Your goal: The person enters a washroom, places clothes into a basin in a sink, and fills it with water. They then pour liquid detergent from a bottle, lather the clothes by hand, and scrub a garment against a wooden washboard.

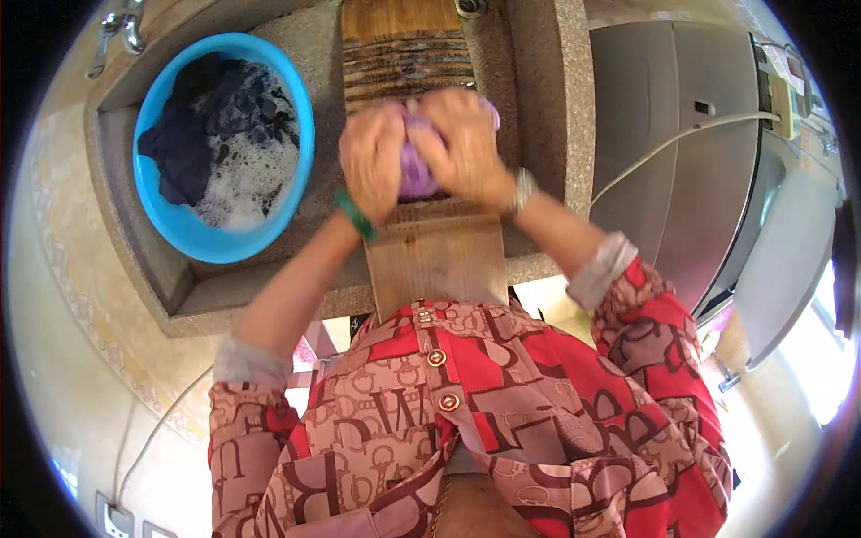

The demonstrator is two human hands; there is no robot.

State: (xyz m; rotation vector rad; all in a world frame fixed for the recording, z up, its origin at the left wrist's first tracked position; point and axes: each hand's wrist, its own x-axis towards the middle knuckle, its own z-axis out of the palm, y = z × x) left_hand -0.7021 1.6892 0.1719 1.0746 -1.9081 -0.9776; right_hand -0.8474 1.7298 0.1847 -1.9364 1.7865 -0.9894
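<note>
On a wooden washboard (pixel 407 64), a bunched purple cloth (pixel 418 168) lies under both of my hands. My left hand (pixel 373 155), with a green bangle at the wrist, grips its left side. From the right, my right hand (pixel 461 138) grips it too, and a bit of the cloth sticks out past the knuckles. Both hands are slightly blurred. Dark ridges of the board show above the hands, while its smooth lower end reaches to my waist. Most of the cloth is hidden by my fingers.
Left of the board, a blue plastic basin (pixel 222 252) holds dark cloth (pixel 178 148) in sudsy water (pixel 242 178). Basin and board are in a speckled stone sink (pixel 548 87). A metal tap (pixel 121 30) is at the upper left. A grey appliance (pixel 646 134) stands at the right.
</note>
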